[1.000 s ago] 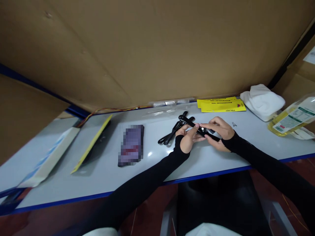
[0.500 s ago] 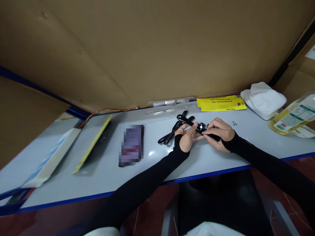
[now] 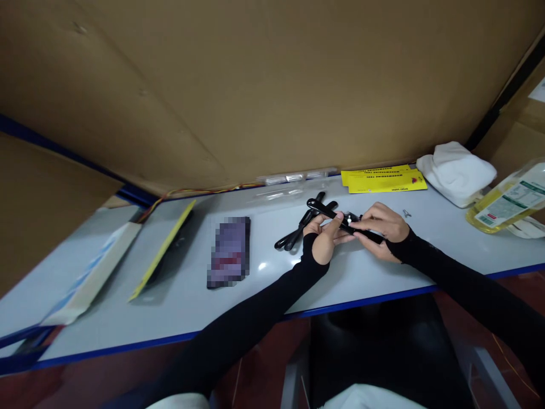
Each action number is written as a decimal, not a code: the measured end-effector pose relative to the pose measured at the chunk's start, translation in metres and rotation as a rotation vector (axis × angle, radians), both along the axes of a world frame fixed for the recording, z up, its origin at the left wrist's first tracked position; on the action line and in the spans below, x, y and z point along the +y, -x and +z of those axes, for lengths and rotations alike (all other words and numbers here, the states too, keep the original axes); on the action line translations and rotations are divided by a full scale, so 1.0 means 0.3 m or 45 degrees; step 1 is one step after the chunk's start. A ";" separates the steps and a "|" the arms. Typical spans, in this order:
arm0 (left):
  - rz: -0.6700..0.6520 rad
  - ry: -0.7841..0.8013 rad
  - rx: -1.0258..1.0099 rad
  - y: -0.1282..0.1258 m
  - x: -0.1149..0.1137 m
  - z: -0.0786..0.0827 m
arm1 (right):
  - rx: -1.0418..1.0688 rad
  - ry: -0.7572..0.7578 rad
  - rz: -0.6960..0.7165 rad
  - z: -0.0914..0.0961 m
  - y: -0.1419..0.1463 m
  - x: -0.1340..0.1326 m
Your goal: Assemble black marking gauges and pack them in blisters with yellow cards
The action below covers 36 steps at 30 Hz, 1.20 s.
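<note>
Both hands close on a black tool above the desk: the left hand pinches it between thumb and fingers, the right hand clasps its other end, and fingers cover much of its middle, where a small bright part is too unclear to identify. Beyond the tool rises a cardboard panel, cropped at the top. Beneath the tool spreads the desk, running out of frame. Nearer the person than the tool stands a black chair, cut off below. Well right of the tool, a bottle of yellow liquid leaves the picture, its label illegible; closer in sits a white bundle. Left of the tool lies a flat object, its surface obscured by pixelation. Beyond and to the tool's right, yellow cards overlap. Just left of the tool, crossed black tools are partly hidden by it. Right of the tool lies a tiny metal piece, its shape hard to read.
</note>
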<state>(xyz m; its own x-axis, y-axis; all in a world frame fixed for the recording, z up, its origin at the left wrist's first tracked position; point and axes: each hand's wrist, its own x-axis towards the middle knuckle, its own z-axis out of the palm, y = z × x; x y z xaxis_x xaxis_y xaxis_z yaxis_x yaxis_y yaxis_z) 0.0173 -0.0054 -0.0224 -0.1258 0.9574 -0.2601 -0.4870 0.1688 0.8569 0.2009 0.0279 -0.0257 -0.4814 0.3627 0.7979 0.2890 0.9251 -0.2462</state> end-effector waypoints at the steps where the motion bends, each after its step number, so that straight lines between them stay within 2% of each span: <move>1: 0.000 -0.002 0.006 0.001 0.001 -0.001 | -0.019 -0.002 0.031 -0.008 0.001 0.002; 3: -0.010 -0.011 0.020 0.001 0.001 -0.003 | -0.051 -0.007 0.058 -0.023 0.002 0.006; 6: -0.038 -0.015 0.020 -0.004 -0.005 -0.007 | -0.050 -0.008 -0.003 -0.029 0.006 0.004; 13: -0.048 -0.022 -0.005 -0.008 -0.009 0.000 | 0.004 -0.006 -0.111 0.012 0.005 -0.008; 22: -0.031 -0.012 0.003 -0.002 0.000 -0.006 | -0.011 -0.071 -0.056 -0.005 0.005 0.002; 29: -0.084 0.012 0.027 -0.010 -0.007 -0.005 | -0.078 -0.042 -0.184 0.000 -0.007 0.007; 36: -0.056 -0.025 0.042 -0.003 -0.005 -0.012 | 0.028 -0.038 -0.136 0.007 0.004 -0.006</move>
<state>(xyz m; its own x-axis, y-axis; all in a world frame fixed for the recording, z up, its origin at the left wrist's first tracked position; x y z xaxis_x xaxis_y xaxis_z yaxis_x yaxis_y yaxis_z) 0.0183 -0.0069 -0.0259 -0.0919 0.9670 -0.2375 -0.4509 0.1723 0.8758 0.1997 0.0261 -0.0236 -0.4236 0.3872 0.8189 0.3812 0.8963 -0.2266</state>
